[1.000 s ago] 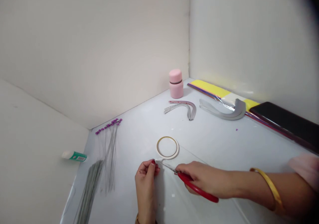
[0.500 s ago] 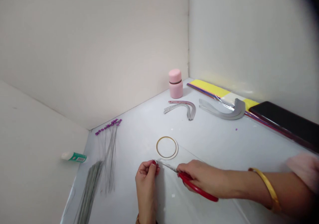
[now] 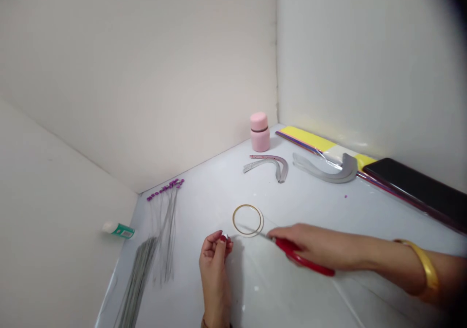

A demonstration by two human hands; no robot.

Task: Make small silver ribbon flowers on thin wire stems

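My left hand [image 3: 215, 269] is closed in a pinch near the front of the table, with a small white piece [image 3: 225, 236] showing at the fingertips; its kind is too small to make out. My right hand [image 3: 310, 243] grips red-handled scissors [image 3: 315, 266]. Their slightly blurred blades point left, apart from the left hand, over the near side of a ring-shaped roll of tape [image 3: 261, 223] with a gold inner edge.
Purple-tipped wires [image 3: 166, 188] and a bundle of grey-green wires [image 3: 136, 284] lie at left by a green-and-white tube [image 3: 123, 230]. Behind stand a pink jar [image 3: 260, 140] and curved paper strips [image 3: 284, 167]. At right, a black phone [image 3: 412, 179] rests on packaged coloured paper [image 3: 306, 136].
My right hand has drawn the scissors away from the left hand, to the right and slightly up. The left hand keeps its pinch. The whole view has shifted slightly.
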